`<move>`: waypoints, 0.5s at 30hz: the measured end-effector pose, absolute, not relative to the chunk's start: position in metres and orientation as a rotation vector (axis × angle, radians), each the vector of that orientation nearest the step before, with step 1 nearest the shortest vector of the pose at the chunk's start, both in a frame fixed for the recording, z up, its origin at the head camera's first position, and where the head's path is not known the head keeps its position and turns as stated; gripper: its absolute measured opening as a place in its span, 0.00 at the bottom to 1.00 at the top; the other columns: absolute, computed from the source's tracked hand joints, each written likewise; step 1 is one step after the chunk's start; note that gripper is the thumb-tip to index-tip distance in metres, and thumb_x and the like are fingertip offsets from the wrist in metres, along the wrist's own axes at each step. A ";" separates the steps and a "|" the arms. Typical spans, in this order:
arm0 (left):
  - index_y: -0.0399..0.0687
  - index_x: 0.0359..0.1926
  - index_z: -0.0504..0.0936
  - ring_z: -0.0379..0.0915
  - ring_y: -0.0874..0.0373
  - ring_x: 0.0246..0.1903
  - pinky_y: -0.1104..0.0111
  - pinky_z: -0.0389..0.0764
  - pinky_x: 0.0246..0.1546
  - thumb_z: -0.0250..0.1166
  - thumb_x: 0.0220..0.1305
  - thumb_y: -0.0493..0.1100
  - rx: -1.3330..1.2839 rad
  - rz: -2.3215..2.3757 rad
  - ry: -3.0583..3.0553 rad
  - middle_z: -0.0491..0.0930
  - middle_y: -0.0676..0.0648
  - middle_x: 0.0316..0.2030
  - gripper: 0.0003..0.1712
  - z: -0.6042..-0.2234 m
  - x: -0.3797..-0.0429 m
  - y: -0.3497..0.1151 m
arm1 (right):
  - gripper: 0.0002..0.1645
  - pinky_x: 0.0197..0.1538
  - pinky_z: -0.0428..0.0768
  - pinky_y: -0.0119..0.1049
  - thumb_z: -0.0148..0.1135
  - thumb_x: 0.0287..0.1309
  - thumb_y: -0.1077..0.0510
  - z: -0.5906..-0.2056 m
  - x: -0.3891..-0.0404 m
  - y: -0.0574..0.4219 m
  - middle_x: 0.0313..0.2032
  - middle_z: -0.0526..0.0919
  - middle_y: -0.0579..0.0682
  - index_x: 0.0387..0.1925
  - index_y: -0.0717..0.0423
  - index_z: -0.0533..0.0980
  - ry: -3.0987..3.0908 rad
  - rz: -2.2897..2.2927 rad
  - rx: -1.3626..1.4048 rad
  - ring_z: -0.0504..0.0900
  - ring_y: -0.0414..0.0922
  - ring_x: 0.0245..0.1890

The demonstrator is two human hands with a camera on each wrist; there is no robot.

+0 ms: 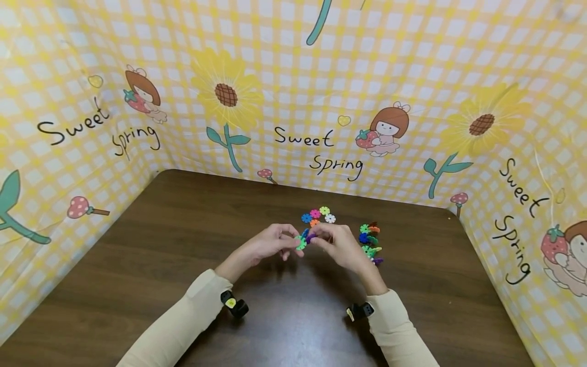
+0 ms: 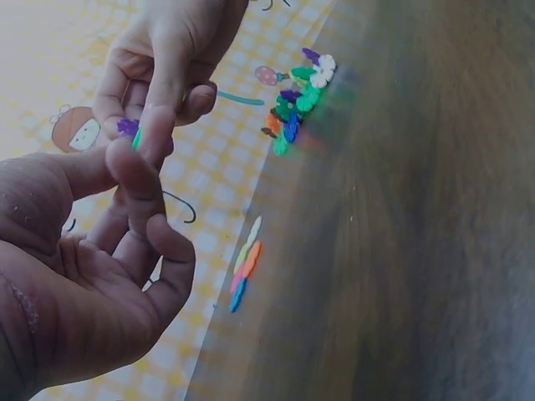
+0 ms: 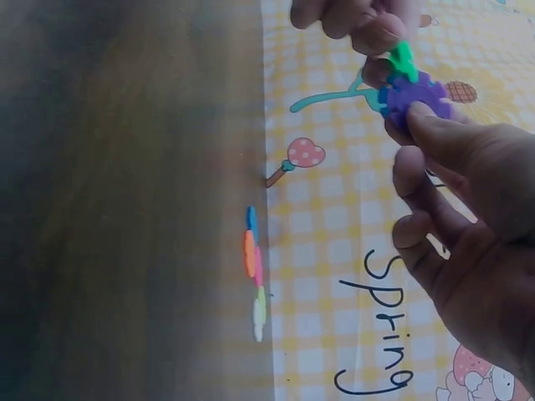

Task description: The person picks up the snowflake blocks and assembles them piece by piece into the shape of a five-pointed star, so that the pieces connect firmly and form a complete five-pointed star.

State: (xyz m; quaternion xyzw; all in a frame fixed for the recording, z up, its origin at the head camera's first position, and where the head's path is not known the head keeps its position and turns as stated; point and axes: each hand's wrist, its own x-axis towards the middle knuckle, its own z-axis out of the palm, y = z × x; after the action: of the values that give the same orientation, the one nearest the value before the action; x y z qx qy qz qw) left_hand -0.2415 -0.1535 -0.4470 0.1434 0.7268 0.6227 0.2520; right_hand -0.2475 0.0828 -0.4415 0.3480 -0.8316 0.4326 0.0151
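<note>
In the head view my left hand [image 1: 268, 243] pinches a green notched plastic disc [image 1: 300, 243] between thumb and fingers. My right hand [image 1: 343, 246] grips a purple notched disc [image 1: 311, 238] close against it. A blue disc [image 1: 305, 232] shows between the two hands. The right wrist view has the purple disc [image 3: 418, 93] under my right thumb, its face towards the camera, touching the green disc [image 3: 403, 60]; blue edging shows behind the purple. How far the discs are slotted together is hidden by fingers. Both hands are held above the table.
Several loose discs, among them a pink one [image 1: 314, 213] and a white one [image 1: 330, 218], lie flat on the brown table [image 1: 192, 219] beyond my hands. Joined multicoloured discs [image 1: 365, 238] stand in a row to the right. A checked cloth [image 1: 293, 102] walls the table.
</note>
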 end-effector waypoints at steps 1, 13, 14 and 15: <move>0.38 0.47 0.74 0.71 0.60 0.19 0.66 0.75 0.29 0.62 0.72 0.44 0.392 1.700 1.976 0.88 0.40 0.35 0.13 -0.447 -0.241 -0.153 | 0.06 0.27 0.80 0.34 0.65 0.65 0.64 -0.443 -0.247 0.083 0.29 0.84 0.41 0.39 0.49 0.82 -2.578 1.343 1.065 0.78 0.41 0.23; 0.40 0.40 0.74 0.65 0.61 0.16 0.70 0.68 0.27 0.62 0.72 0.40 0.359 1.771 1.958 0.88 0.39 0.35 0.07 -0.444 -0.241 -0.145 | 0.03 0.22 0.69 0.30 0.65 0.65 0.61 -0.449 -0.243 0.079 0.32 0.86 0.50 0.38 0.52 0.82 -2.448 1.301 1.037 0.68 0.37 0.19; 0.40 0.40 0.74 0.65 0.61 0.16 0.71 0.68 0.27 0.62 0.72 0.40 0.360 1.769 1.958 0.88 0.39 0.35 0.07 -0.444 -0.241 -0.145 | 0.03 0.21 0.68 0.30 0.65 0.64 0.61 -0.449 -0.243 0.079 0.31 0.85 0.50 0.38 0.52 0.82 -2.452 1.296 1.030 0.67 0.37 0.18; 0.40 0.40 0.74 0.65 0.61 0.16 0.71 0.68 0.27 0.62 0.72 0.40 0.360 1.767 1.957 0.88 0.39 0.35 0.07 -0.444 -0.241 -0.144 | 0.03 0.21 0.68 0.30 0.65 0.64 0.62 -0.449 -0.243 0.080 0.29 0.84 0.50 0.38 0.52 0.82 -2.458 1.297 1.023 0.67 0.37 0.18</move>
State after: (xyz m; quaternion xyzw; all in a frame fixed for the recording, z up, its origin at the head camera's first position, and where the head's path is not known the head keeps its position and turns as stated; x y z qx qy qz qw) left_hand -0.2415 -0.1440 -0.4441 0.1314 0.7143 0.6449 0.2381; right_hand -0.2427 0.0801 -0.4492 0.3439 -0.8266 0.4363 0.0901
